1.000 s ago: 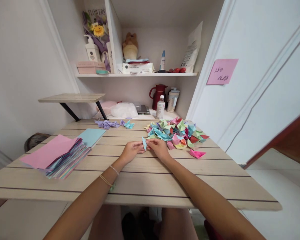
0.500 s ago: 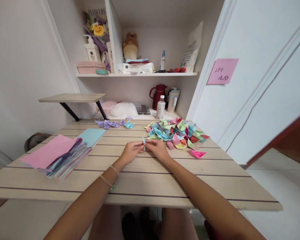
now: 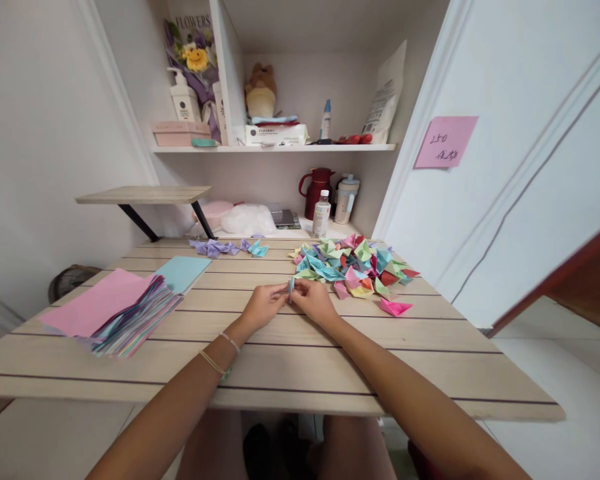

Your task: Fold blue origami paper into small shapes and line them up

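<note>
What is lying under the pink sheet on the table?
Under the pink sheet, a stack of coloured paper shows its edges toward the right. Whatever lies farther in is covered by the sheet.

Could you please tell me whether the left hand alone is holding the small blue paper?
No, the left hand and the right hand hold the small blue paper between them.

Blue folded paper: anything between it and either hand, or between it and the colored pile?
Nothing visible separates it from the hands: the left hand and right hand both hold the blue folded paper. Toward the colored pile, farther back and right, only the right hand is partly in the way.
</note>
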A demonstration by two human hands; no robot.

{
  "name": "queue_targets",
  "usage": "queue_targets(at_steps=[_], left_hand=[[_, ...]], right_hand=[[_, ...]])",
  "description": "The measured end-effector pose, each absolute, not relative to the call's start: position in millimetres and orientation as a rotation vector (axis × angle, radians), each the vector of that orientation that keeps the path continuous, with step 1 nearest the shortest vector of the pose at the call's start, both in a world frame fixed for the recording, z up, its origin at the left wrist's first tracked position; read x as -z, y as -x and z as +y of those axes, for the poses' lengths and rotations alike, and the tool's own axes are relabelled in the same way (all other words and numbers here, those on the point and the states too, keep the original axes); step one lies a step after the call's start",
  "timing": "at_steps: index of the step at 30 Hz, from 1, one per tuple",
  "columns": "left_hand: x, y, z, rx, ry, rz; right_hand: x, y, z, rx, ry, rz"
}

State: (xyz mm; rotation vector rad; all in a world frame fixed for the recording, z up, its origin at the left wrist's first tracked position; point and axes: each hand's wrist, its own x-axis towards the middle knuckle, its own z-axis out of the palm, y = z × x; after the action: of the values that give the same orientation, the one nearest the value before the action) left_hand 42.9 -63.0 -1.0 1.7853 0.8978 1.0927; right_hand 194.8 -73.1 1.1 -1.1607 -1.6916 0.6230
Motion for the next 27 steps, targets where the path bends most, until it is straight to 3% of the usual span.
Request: queue_targets(at_steps=[11,19,27], left_hand=[[0.0,-43.7,-65.7,-1.152,-1.889,0.953],[-1.4,-49.6,-66.2,-1.32,-1.715,0.99],[-4.1,-47.6,-60.3,-1.325,-1.344,0.884]], right_hand=[[0.3,-191.2,-74.9,-0.687,1.147,-1.588],[2.5,-187.4,-74.5,-0.562,1.139,-1.587],[5.6,-194.9,-65.4,-0.902,0.94,-1.344]])
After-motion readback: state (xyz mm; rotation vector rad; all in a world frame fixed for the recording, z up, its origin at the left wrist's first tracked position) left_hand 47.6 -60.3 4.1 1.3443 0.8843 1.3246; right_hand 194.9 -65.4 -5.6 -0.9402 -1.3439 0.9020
